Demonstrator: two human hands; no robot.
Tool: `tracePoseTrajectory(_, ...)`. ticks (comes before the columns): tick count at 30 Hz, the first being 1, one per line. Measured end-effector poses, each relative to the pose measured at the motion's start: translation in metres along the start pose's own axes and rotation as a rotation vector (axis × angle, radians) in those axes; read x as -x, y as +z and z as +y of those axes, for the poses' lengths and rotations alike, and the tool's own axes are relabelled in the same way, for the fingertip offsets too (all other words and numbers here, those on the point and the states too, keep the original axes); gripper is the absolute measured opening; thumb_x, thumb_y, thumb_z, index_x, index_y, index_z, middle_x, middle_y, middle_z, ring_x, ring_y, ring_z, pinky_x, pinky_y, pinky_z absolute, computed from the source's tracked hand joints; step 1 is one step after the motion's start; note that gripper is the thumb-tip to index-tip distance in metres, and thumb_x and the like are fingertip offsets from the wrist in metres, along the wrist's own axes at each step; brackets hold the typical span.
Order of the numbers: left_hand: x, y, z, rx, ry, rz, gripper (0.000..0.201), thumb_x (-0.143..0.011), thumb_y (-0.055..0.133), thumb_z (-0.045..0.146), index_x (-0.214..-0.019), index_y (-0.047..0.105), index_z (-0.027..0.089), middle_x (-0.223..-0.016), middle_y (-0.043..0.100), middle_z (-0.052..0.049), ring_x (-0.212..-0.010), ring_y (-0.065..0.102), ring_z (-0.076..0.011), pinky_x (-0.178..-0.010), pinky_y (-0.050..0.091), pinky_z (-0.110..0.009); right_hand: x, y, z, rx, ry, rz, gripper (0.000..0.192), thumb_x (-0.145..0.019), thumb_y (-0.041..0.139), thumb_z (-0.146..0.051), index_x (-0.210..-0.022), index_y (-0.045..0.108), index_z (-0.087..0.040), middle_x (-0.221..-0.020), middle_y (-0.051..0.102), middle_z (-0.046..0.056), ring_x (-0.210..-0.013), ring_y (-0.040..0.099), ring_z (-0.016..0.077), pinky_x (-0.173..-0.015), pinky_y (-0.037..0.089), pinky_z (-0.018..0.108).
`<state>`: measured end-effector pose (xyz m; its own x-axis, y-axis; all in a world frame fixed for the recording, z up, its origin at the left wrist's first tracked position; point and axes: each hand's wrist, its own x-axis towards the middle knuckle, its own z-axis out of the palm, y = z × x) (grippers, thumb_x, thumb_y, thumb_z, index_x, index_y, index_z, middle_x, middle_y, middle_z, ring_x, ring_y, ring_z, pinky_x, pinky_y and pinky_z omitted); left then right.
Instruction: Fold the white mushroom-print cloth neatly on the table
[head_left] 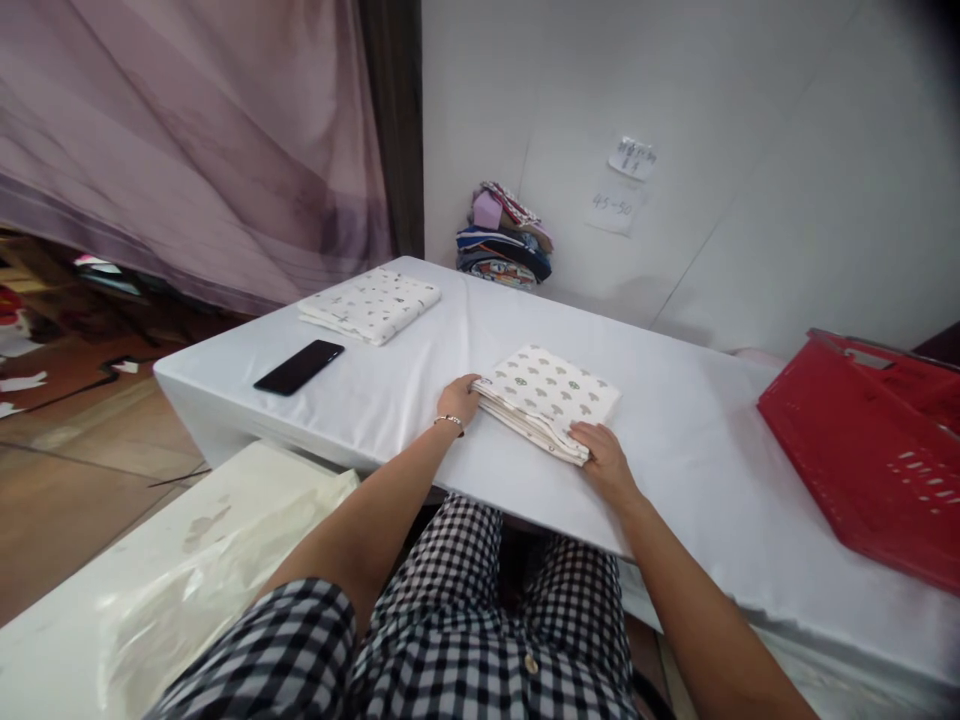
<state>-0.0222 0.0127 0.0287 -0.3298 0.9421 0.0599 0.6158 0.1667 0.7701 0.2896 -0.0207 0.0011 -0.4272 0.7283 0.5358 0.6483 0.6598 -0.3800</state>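
Observation:
A folded white cloth (551,390) with a grey-green fan-like print lies in front of me on the white-covered table (495,480). My left hand (457,398) grips its left corner, fingers closed over the edge. At the near right corner, my right hand (602,455) holds the folded layers, with the thumb side on top. Several layers show along the near edge. Farther left on the table lies a second folded white cloth (375,303) with small dark marks. Between that cloth and the table's left edge rests a black phone (299,367).
A red plastic basket (862,450) stands on the table's right end. A pile of folded fabrics (504,245) sits against the back wall. To my lower left is a pale surface (180,510) with a plastic bag (217,600). A pinkish curtain (225,130) hangs behind the table's left side.

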Motion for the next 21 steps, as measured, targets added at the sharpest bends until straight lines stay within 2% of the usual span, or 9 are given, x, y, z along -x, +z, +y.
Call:
tracePoseTrajectory(5, 0.004, 0.0, -0.001, -0.002, -0.042, 0.035, 0.04, -0.08, 0.048, 0.019, -0.116, 0.062, 0.029, -0.106, 0.067, 0.001, -0.096, 0.06, -0.0181, -0.086, 0.046, -0.026, 0.007, -0.002, -0.006, 0.036, -0.023, -0.008, 0.043, -0.072, 0.047, -0.009, -0.109, 0.064, -0.023, -0.117, 0.064, 0.005, -0.113, 0.055, 0.0194, -0.104, 0.031, 0.044)
tracePoseTrajectory(8, 0.001, -0.002, -0.003, -0.014, -0.048, -0.002, 0.039, -0.078, 0.05, 0.018, -0.113, 0.063, 0.029, -0.102, 0.068, 0.0, -0.092, 0.062, -0.0187, -0.082, 0.047, -0.028, 0.007, -0.002, -0.011, 0.045, -0.028, -0.026, 0.046, -0.07, 0.046, -0.008, -0.111, 0.063, -0.021, -0.119, 0.063, 0.007, -0.115, 0.054, 0.0201, -0.104, 0.03, 0.045)
tracePoseTrajectory(12, 0.0, -0.006, -0.009, -0.031, 0.04, -0.025, 0.039, -0.076, 0.055, 0.017, -0.114, 0.062, 0.024, -0.109, 0.065, -0.003, -0.091, 0.062, -0.0176, -0.087, 0.046, -0.027, 0.01, -0.01, -0.017, 0.019, 0.042, -0.147, 0.056, -0.067, 0.044, -0.004, -0.117, 0.06, -0.021, -0.128, 0.056, 0.007, -0.125, 0.045, 0.0213, -0.107, 0.024, 0.048)
tracePoseTrajectory(15, 0.012, -0.006, -0.011, -0.026, 0.091, 0.044, 0.04, -0.074, 0.059, 0.017, -0.114, 0.058, 0.019, -0.114, 0.06, -0.006, -0.081, 0.062, -0.0147, -0.084, 0.047, -0.028, 0.008, -0.022, -0.026, -0.041, 0.135, -0.24, 0.06, -0.068, 0.042, -0.005, -0.122, 0.057, -0.024, -0.134, 0.052, 0.005, -0.131, 0.037, 0.0221, -0.109, 0.021, 0.051)
tracePoseTrajectory(17, 0.025, -0.003, -0.009, -0.008, 0.083, 0.11, 0.033, -0.074, 0.061, 0.019, -0.107, 0.058, 0.018, -0.107, 0.06, -0.006, -0.074, 0.06, -0.0133, -0.077, 0.048, -0.028, 0.002, -0.028, -0.038, -0.068, 0.172, -0.235, 0.055, -0.073, 0.044, -0.01, -0.125, 0.054, -0.025, -0.135, 0.051, 0.004, -0.133, 0.035, 0.0232, -0.109, 0.019, 0.052)
tracePoseTrajectory(19, 0.039, 0.002, -0.004, 0.005, 0.102, 0.163, 0.022, -0.075, 0.061, 0.022, -0.096, 0.058, 0.018, -0.098, 0.06, -0.004, -0.073, 0.058, -0.0135, -0.073, 0.047, -0.027, -0.009, -0.028, -0.053, -0.046, 0.181, -0.194, 0.046, -0.08, 0.049, -0.021, -0.125, 0.054, -0.025, -0.133, 0.052, 0.005, -0.13, 0.038, 0.0247, -0.109, 0.019, 0.052)
tracePoseTrajectory(21, 0.051, 0.01, 0.003, 0.016, 0.176, 0.136, 0.01, -0.076, 0.06, 0.022, -0.086, 0.059, 0.019, -0.088, 0.06, -0.002, -0.074, 0.057, -0.0136, -0.071, 0.046, -0.026, -0.02, -0.023, -0.069, 0.022, 0.151, -0.184, 0.041, -0.083, 0.053, -0.03, -0.123, 0.055, -0.024, -0.13, 0.055, 0.007, -0.124, 0.044, 0.0255, -0.107, 0.024, 0.049)
